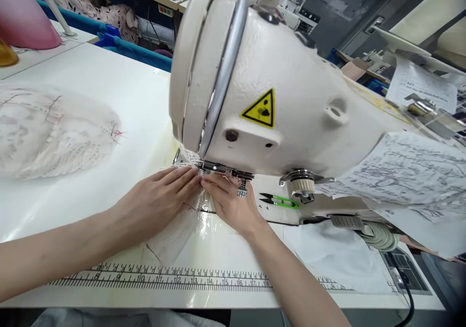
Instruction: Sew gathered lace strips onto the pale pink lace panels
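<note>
A strip of thin white lace fabric point(174, 242) runs from the table's front side up under the head of a sewing machine point(291, 79). On the fabric, just before the presser foot area, my left hand point(160, 198) lies flat with its fingers stretched forward; its thumb is hidden. My right hand point(233, 205) rests on the other side of the same spot, fingers extended towards the left fingertips and touching the fabric edge. The needle is hidden behind the machine head and fingers. Right of my right hand lie green thread snips point(279, 200) on the machine bed.
Another lace piece point(61, 130) with red thread ends lies on the left of the white table point(141, 98). A printed ruler point(174, 278) runs along the front edge. White cloth point(335, 254) and a paper sheet point(407, 171) are at right. A pink object point(29, 16) stands far left.
</note>
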The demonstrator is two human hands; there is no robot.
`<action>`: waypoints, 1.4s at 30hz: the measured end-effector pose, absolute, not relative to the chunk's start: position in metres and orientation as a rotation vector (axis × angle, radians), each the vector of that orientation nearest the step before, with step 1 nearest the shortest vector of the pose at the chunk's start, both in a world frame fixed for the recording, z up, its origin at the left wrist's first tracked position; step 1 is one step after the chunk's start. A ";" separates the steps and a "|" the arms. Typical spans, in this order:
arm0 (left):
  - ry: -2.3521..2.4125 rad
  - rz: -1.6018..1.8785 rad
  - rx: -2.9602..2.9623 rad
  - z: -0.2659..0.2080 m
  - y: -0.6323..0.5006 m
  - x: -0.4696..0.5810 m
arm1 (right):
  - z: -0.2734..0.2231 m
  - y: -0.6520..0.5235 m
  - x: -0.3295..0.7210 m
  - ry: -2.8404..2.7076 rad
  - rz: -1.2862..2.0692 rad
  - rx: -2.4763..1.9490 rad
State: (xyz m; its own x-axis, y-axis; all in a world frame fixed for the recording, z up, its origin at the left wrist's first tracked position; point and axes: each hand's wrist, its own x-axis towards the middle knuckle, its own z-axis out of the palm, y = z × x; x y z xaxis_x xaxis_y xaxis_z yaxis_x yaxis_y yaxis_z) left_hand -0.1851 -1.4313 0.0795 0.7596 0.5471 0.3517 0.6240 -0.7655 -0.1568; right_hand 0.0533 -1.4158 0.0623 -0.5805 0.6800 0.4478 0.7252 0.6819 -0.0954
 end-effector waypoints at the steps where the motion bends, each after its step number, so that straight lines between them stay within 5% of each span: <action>1: -0.912 -0.409 -2.695 0.078 -1.427 -0.187 | 0.062 -1.414 0.053 -2.449 -0.137 -1.083; 32: -0.912 -0.543 -2.619 0.075 -1.409 -0.188 | 0.067 -1.418 0.047 -2.390 -0.311 -1.128; 42: -0.419 -0.468 -2.836 0.129 -1.448 -0.214 | 0.066 -1.413 0.048 -2.494 -0.205 -0.853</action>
State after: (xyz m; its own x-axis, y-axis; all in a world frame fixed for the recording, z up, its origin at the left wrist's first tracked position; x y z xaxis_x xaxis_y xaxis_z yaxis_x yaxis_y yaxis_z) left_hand -0.2142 -1.4477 0.1289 0.9077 0.2403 0.3440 0.3157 -0.9311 -0.1827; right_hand 0.0477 -1.4134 0.0660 -0.6830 0.5350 0.4973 0.6090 0.7930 -0.0169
